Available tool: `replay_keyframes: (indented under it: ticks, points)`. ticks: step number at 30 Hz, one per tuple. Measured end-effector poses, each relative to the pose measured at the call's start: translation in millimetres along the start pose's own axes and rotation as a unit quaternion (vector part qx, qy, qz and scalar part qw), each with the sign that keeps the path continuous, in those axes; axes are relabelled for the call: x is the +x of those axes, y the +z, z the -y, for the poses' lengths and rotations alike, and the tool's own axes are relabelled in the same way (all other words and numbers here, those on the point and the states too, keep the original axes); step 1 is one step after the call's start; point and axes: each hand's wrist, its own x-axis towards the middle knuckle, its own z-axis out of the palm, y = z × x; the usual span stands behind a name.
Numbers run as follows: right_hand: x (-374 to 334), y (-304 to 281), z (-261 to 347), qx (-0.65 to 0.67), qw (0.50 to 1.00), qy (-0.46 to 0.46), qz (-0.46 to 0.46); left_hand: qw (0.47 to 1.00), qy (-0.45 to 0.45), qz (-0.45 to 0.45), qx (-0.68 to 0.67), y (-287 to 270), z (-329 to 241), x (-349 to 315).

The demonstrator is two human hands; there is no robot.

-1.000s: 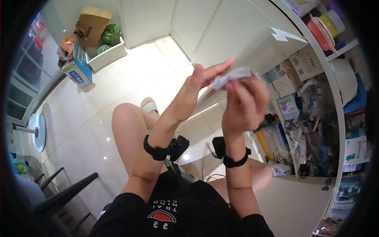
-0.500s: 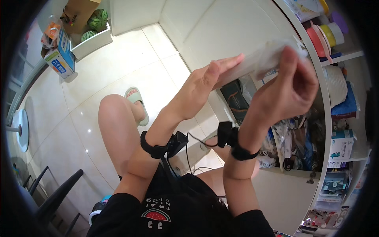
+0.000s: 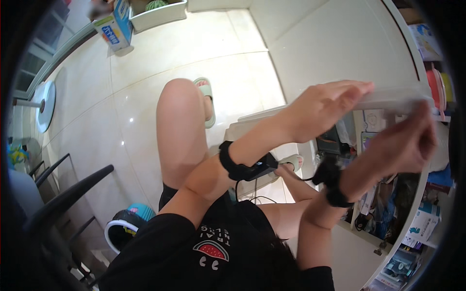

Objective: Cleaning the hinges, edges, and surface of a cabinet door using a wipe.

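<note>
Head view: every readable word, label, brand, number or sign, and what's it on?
Wording withheld; locations only.
Shirt: white letters, readable, above watermelon print.
Floor box: white characters on blue.
Shelf box, white and teal: print too small.
Shelf packets: too small.
Pale film: blurred, no text legible.

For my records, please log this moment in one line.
left hand: by blurred pale item | right hand: by same item | nearby: shelved box
</note>
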Motion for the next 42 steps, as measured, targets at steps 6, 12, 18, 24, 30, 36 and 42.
replay_keyframes:
  ticks: [6,12,18,24,30,36,42]
  points:
    - [-73.5,-25.9,-43.5,-0.124,0.990,0.004,0.067,0.998,0.039,-0.026,0.051,0.1,-1.2,-3.7]
    - [-100.2,-47.6,-65.5,-0.184,0.970,0.031,0.155,0.997,0.036,-0.016,0.070,-2.1,-1.3,-5.2]
    - [19.7,-7.3,-9.1,-0.076,0.990,-0.115,0.026,0.997,0.038,-0.044,0.044,3.8,-6.1,-6.0]
    - [-102.5,-35.5,-47.2,-0.142,0.978,0.110,0.105,0.992,0.073,-0.060,0.080,5.7,-2.9,-1.4]
    - [-58.0,-29.2,-45.3,-0.121,0.989,0.002,0.081,0.998,0.018,-0.015,0.062,-2.5,-5.7,-4.3]
    - [10.4,-5.8,-10.7,-0.044,0.996,-0.071,-0.026,0.999,0.031,-0.007,0.032,3.1,-6.3,-5.2]
    - [-122.7,-35.8,-53.5,-0.046,0.983,0.153,0.089,0.998,0.007,0.006,0.061,-0.4,-13.0,-2.5]
